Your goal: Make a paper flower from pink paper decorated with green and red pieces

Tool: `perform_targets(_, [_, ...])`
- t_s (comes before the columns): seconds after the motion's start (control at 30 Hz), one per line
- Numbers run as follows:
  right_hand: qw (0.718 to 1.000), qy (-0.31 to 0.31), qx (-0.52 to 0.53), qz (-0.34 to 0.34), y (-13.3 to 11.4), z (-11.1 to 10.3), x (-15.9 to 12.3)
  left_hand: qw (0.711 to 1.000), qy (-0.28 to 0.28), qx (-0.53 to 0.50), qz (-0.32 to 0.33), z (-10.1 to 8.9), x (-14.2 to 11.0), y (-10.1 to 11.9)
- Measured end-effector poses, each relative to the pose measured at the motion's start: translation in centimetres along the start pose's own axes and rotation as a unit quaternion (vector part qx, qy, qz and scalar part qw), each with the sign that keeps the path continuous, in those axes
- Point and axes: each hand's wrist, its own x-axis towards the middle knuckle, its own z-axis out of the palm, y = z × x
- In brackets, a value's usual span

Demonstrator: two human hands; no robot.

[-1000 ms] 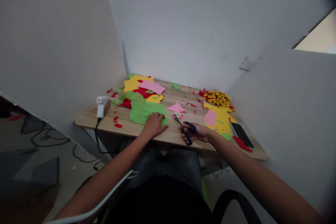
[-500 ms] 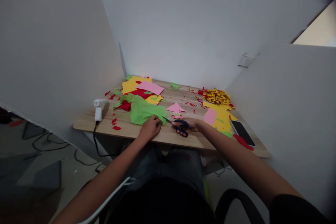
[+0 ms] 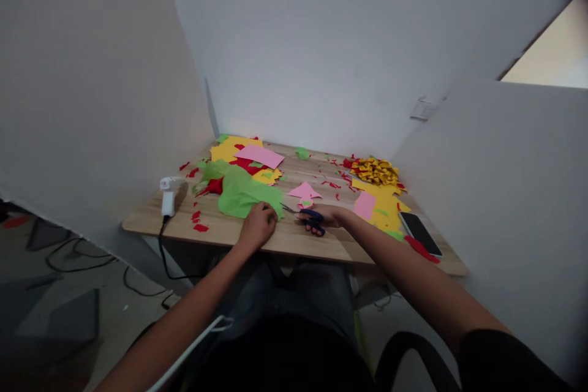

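From the head view, I'd worry about the scissors [image 3: 311, 221] — their blades point toward the left hand [image 3: 258, 225], so a cut run too far could nick a finger, and the thin green paper [image 3: 243, 192], held only at its near edge, might crease or slip and leave a ragged line. The green paper is my landmark: the left hand is at its near right corner, its fingers curled in, seemingly pinching the edge, though I can't make out the grip exactly. The scissors are just right of the paper, tips at its right edge; the right hand [image 3: 328, 217] has its fingers bent around the blue handles. Beyond the paper's right side lies a pink cutout [image 3: 305, 190] — clear of both hands.
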Motion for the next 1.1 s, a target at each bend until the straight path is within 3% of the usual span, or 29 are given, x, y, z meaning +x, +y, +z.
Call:
perform_targets(0.13, [0.999,-0.031,-0.013,0.003,-0.5,0.1,0.0,0.999,-0.015,-0.004,-0.044,-0.3,0.1,-0.5])
perform_targets(0.4, [0.998,-0.061,-0.035,-0.009,-1.6,0.4,0.8,0.996,-0.058,-0.032,-0.059,-0.5,0.0,-0.6])
perform_targets(0.73, [0.994,-0.061,-0.087,-0.03,-2.4,-0.2,1.9,0.995,-0.07,-0.032,-0.056,-0.3,0.1,-0.9])
perform_targets(1.1, [0.994,-0.017,-0.093,-0.062,-0.8,0.1,2.7,0.995,-0.062,-0.047,-0.055,-0.1,0.0,-1.1])
